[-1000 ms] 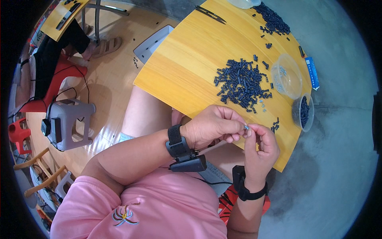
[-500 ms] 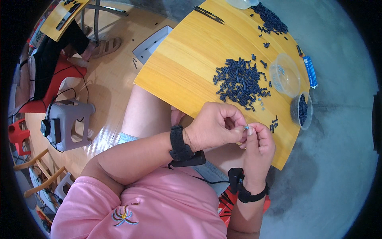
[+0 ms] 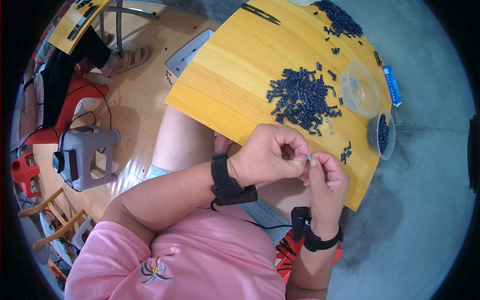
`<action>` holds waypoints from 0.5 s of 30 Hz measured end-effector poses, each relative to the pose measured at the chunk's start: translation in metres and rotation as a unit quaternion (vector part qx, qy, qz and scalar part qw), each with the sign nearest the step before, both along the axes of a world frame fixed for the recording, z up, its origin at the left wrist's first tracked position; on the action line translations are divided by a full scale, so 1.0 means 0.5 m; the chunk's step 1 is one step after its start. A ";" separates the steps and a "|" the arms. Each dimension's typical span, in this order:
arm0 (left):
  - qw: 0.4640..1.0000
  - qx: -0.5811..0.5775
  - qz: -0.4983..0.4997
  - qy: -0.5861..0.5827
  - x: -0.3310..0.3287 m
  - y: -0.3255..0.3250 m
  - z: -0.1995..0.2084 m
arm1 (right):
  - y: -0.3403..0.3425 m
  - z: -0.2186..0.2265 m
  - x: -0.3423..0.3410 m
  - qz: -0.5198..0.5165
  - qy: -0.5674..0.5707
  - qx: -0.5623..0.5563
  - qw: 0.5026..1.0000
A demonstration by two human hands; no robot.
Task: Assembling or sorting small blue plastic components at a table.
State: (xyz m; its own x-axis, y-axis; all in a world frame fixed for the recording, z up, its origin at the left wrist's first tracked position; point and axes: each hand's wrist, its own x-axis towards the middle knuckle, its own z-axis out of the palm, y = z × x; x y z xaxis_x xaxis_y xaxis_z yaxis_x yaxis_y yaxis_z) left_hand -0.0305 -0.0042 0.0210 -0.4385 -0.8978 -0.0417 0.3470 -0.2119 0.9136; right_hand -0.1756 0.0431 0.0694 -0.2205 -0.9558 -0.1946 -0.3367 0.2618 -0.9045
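Observation:
My left hand is closed, its thumb and forefinger pinched together just past the table's near edge. My right hand meets it there with thumb and forefinger also pinched. Between the fingertips of both hands shows a tiny shiny metal piece; what else they may grip is hidden. Beyond the hands lies a heap of small black tube-like plastic parts on the yellow wooden table. A few small silvery pieces lie beside that heap, and several black parts lie apart nearer my right hand.
To the right stand a clear round tub with silvery bits and a smaller tub of black parts. A blue box lies at the right edge. Black snips and another black heap are farther off. A person sits left.
Both hands stay together, with their fingertips shifting slightly around the metal piece. The view has moved a little; the things on the table look unmoved.

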 end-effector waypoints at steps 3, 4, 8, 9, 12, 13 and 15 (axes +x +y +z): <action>1.000 -0.002 -0.027 -0.001 0.005 -0.003 -0.002 | 0.000 0.000 -0.017 0.040 0.045 0.004 0.998; 0.999 0.000 -0.049 0.002 0.006 -0.004 -0.002 | -0.002 0.007 -0.018 0.039 0.045 0.005 0.998; 0.988 0.094 -0.085 0.089 0.006 -0.011 -0.007 | -0.008 0.026 -0.010 0.015 -0.067 0.065 0.996; 0.984 0.134 -0.082 0.086 0.009 -0.015 -0.008 | -0.009 0.025 -0.008 -0.005 -0.072 0.063 0.995; 0.975 0.191 -0.085 0.073 0.017 -0.022 -0.007 | -0.005 0.013 -0.009 -0.015 -0.003 -0.021 1.000; 0.972 0.209 -0.090 0.063 0.019 -0.023 -0.007 | -0.005 0.009 -0.010 -0.015 -0.003 -0.021 1.000; 0.971 0.214 -0.083 0.066 0.018 -0.021 -0.012 | -0.009 0.003 -0.008 0.071 0.137 -0.137 0.978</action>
State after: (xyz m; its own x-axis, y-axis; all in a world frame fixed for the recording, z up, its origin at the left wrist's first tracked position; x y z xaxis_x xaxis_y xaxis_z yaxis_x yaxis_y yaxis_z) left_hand -0.0217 -0.0148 0.0152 -0.6020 -0.7276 -0.3289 0.3835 -0.6247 0.6802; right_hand -0.1794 0.0385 0.0707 -0.0892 -0.9886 0.1209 -0.5921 -0.0450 -0.8046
